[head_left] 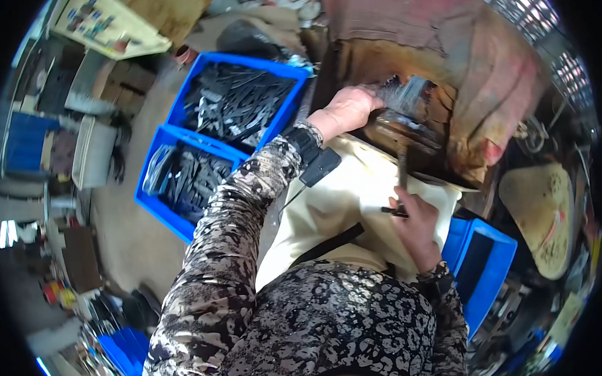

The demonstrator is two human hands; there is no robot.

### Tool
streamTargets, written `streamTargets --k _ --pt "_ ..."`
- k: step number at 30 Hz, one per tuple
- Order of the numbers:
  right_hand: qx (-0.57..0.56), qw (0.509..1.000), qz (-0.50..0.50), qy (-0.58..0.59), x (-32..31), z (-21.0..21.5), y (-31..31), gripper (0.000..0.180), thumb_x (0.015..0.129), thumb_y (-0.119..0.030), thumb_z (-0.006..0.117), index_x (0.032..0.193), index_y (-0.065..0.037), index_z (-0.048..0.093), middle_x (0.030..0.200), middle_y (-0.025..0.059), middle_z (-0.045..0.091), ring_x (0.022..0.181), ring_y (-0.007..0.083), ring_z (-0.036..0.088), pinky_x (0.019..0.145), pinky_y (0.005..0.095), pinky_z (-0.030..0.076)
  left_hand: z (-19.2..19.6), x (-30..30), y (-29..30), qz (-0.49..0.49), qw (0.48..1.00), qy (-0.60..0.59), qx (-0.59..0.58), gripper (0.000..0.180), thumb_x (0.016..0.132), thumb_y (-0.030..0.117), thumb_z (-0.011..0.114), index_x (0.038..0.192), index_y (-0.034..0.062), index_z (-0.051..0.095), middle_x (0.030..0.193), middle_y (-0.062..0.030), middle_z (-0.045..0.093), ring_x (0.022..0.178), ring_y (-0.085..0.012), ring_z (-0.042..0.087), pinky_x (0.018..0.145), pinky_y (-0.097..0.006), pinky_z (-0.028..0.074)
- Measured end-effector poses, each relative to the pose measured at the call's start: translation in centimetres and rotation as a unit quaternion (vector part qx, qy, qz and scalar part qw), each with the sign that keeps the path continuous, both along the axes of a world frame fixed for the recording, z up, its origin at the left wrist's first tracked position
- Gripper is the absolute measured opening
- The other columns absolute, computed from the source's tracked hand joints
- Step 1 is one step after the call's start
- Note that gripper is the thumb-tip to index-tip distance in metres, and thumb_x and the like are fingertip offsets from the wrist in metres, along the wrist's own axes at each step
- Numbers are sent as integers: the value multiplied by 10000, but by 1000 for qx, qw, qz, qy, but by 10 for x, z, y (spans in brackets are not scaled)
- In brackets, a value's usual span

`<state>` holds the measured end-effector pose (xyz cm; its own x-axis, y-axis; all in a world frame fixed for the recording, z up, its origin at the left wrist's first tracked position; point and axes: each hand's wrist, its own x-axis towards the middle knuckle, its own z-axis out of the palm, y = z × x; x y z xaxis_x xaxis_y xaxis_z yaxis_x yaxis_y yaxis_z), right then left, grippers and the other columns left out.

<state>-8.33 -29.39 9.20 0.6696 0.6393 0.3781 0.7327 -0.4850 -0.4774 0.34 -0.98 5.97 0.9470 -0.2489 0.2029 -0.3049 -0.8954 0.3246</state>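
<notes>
My left hand [349, 111] reaches into a brown, worn box-like work space. Its fingers are closed at the edge of a blurred grey patch [410, 94]; what they hold cannot be made out. Nearer to me, my right hand [418, 225] is wrapped round the handle of a hammer [403, 163]. The hammer's upper end lies over a dark, rounded metal block [405, 128]. A short dark piece [395, 212] sticks out beside the right hand's fingers. A pale apron [328, 203] covers my lap below both hands.
On the left stand two blue bins [207, 57] [157, 201] of dark, flat metal strips. Another blue bin [492, 247] is at my right. Reddish-brown cloth [489, 82] hangs over the work space's far and right sides. A worn, pale stool seat [540, 213] stands further right.
</notes>
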Motion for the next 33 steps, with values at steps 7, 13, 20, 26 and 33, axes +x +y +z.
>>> streamTargets --k 7,13,20,26,33 --pt "119 989 -47 -68 74 55 47 280 903 -120 630 1163 -22 610 985 101 685 888 140 626 803 292 481 2 -125 110 239 927 -274 -96 252 733 2 596 950 76 699 883 -133 672 828 -332 643 711 -408 522" --pt "81 988 -131 13 168 77 83 379 968 -316 532 1172 -3 599 1060 142 672 974 237 619 869 302 446 -53 -281 204 544 831 -105 -52 236 793 69 576 971 136 715 931 -126 681 878 -333 647 767 -412 520" --pt "1 988 -125 -85 313 64 64 565 924 -511 510 1223 -38 587 1123 175 648 1060 305 600 899 334 430 -121 -385 220 683 722 40 -102 236 804 211 596 1005 205 719 1007 -122 689 964 -313 650 831 -419 508" --pt "-13 991 -119 -65 357 63 72 607 895 -569 499 1213 -62 596 1121 203 642 1087 335 590 916 350 424 -132 -384 189 699 698 118 -95 239 796 263 613 1003 212 721 995 -127 689 950 -321 653 811 -425 511" --pt "-39 991 -118 -38 376 68 77 593 896 -560 502 1207 -64 601 1116 210 642 1091 331 588 910 343 422 -131 -318 183 697 691 143 -128 250 786 291 621 965 147 722 964 -157 687 940 -340 652 806 -438 511"
